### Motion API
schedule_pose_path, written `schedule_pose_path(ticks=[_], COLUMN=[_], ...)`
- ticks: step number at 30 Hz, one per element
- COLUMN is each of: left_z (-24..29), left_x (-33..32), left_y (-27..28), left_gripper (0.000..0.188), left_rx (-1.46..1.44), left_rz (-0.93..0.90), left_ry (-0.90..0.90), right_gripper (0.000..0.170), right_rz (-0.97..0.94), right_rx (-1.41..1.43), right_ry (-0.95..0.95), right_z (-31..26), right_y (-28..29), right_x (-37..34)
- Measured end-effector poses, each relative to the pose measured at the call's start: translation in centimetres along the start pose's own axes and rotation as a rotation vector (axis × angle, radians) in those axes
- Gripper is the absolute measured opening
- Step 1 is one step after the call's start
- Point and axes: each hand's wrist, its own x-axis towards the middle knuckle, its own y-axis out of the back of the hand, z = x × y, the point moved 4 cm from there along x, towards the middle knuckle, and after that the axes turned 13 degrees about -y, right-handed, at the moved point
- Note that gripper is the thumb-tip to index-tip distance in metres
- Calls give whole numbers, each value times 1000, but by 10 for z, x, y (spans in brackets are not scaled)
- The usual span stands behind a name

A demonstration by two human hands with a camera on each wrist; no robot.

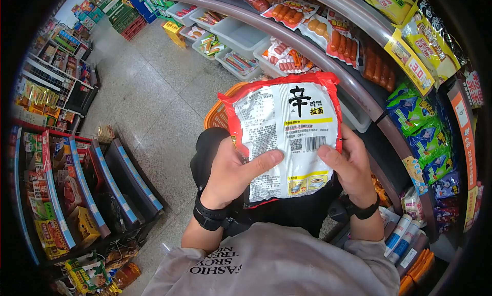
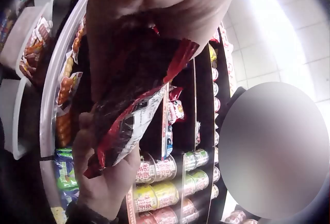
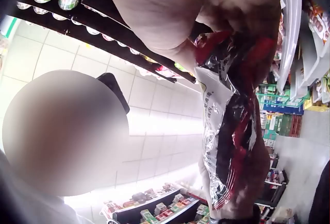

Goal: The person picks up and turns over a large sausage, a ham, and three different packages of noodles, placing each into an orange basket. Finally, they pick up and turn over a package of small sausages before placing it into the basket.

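Note:
A large red and white instant noodle pack (image 1: 277,137) is held up in front of the person, its printed back with the barcode turned to the head camera. The left hand (image 1: 233,168) grips the pack's left side, thumb lying across the white face. On the opposite side the right hand (image 1: 351,163) holds the lower right edge, thumb close to the barcode. Fingers behind the pack are hidden from above. Seen edge-on, the noodle pack (image 2: 139,121) spans both hands in the left wrist view. The right wrist view shows its crinkled red and clear edge (image 3: 232,131).
Beyond the pack stands an orange basket (image 1: 218,111). Curved shelves on the right carry sausage packs (image 1: 341,40), yellow noodle packs (image 1: 425,40) and green-blue bags (image 1: 423,127). White bins (image 1: 241,32) line the lower shelf. A black display rack (image 1: 128,188) stands on the left.

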Motion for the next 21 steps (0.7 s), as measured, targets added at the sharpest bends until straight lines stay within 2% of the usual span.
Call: schedule_pose_path(ticks=[14,19,21], left_z=[-3,-6,-8], left_x=[0,1,2], left_y=[-1,-2,-2], left_gripper=[45,46,46], left_rx=[-17,-171,-194], left_rz=[-11,51,61], left_ry=[39,84,89], right_gripper=[52,54,53], right_rz=[-13,-47,-84], right_rx=[11,68,5], right_ry=[-39,-88,-80], right_z=[13,9,9], right_y=[8,9,10], right_x=[0,0,1])
